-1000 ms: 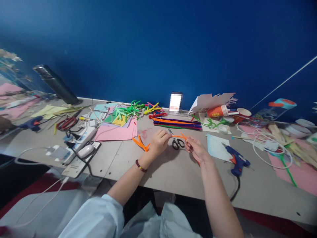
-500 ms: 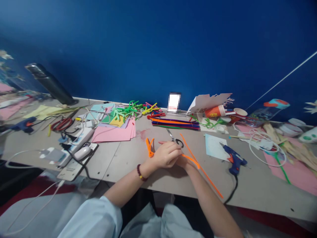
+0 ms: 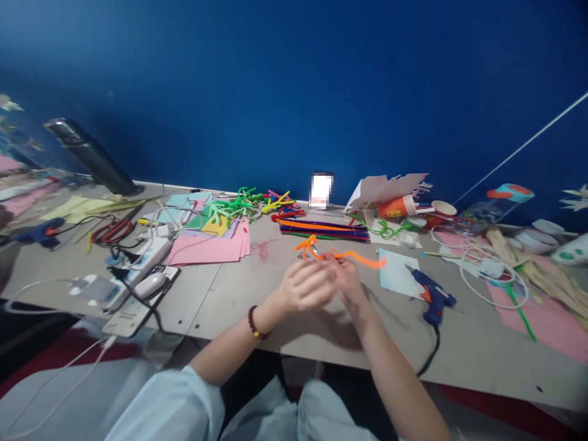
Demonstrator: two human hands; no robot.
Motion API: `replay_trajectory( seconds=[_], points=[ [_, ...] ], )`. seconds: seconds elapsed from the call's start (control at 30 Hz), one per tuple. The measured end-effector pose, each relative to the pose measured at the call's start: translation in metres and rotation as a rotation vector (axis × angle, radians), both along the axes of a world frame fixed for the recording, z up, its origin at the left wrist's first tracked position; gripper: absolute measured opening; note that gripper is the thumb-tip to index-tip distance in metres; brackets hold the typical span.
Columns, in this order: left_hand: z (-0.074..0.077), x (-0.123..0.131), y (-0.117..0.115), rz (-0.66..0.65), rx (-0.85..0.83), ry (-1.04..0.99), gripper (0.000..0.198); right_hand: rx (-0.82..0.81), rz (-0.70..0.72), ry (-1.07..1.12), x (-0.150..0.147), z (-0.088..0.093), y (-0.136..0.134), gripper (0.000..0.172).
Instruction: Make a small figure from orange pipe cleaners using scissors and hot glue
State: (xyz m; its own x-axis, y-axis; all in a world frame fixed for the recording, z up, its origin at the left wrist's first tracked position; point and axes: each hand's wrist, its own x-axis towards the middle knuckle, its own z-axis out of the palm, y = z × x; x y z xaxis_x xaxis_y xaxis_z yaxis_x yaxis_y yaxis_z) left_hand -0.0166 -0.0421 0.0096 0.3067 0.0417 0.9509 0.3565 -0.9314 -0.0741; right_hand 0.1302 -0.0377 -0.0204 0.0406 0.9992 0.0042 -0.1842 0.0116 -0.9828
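The left hand (image 3: 305,285) and the right hand (image 3: 346,282) meet just above the middle of the tabletop (image 3: 220,306), both slightly blurred, with their fingers curled toward each other. An orange pipe cleaner (image 3: 358,257) sits at the fingertips and rises from between the hands: one end is bent into a kinked loop above the left hand, and the other runs out to the right, past the right hand. The right hand's fingertips appear to pinch it, while the blur hides whether the left hand grips it too. A beaded bracelet (image 3: 252,323) circles the left wrist, and a pale blue sleeve (image 3: 160,407) shows below the left forearm. Just beyond the bent wire lies a bundle of multicoloured pipe cleaners (image 3: 324,229), and a sheet of pale blue paper (image 3: 395,275) lies to the right of the right hand. Just beyond that sheet's right edge, a blue hot glue gun (image 3: 432,298) rests on its side with its black cord trailing toward the table edge. Left of the hands, a stack of pink craft paper (image 3: 209,245) lies beside a power strip (image 3: 147,257), and green pipe cleaner shapes (image 3: 229,208) sit on the far side of the stack.
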Motion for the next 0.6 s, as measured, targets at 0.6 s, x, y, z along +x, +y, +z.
replay_trajectory(
  seconds=[0.6],
  points=[
    [0.010, 0.001, 0.056, -0.461, -1.504, -0.273, 0.037, -0.169, -0.114, -0.239, 0.021, 0.028, -0.004, 0.037]
  ],
)
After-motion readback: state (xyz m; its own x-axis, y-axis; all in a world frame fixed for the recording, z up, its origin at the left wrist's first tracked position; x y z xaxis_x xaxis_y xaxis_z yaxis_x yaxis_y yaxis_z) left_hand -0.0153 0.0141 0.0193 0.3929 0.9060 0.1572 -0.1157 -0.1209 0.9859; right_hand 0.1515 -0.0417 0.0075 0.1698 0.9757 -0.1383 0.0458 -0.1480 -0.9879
